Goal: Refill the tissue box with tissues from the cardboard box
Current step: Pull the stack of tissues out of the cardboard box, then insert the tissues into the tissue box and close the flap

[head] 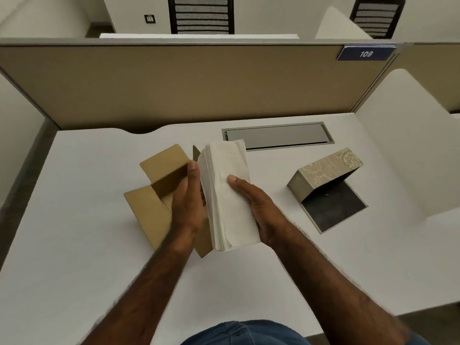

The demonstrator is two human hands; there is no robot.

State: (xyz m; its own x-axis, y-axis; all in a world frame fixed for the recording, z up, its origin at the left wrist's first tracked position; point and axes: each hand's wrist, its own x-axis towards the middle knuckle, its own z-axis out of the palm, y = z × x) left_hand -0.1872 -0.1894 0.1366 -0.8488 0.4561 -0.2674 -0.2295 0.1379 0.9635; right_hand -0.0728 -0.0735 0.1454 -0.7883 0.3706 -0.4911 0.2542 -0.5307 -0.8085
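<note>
White tissue stack (227, 195) at frame centre, clamped between left hand (188, 197) and right hand (258, 207), fingers pressed flat against its sides. Cardboard box (154, 195) lies open left; tissue box (323, 180) open right.

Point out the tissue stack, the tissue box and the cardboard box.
tissue stack (230, 195): head view, top sheet.
tissue box (326, 170): head view, patterned raised lid.
cardboard box (149, 210): head view, left flap.

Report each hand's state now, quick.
Left hand: closed on the tissue stack's left side, pressing it.
Right hand: closed on the same stack, thumb across its top face.
</note>
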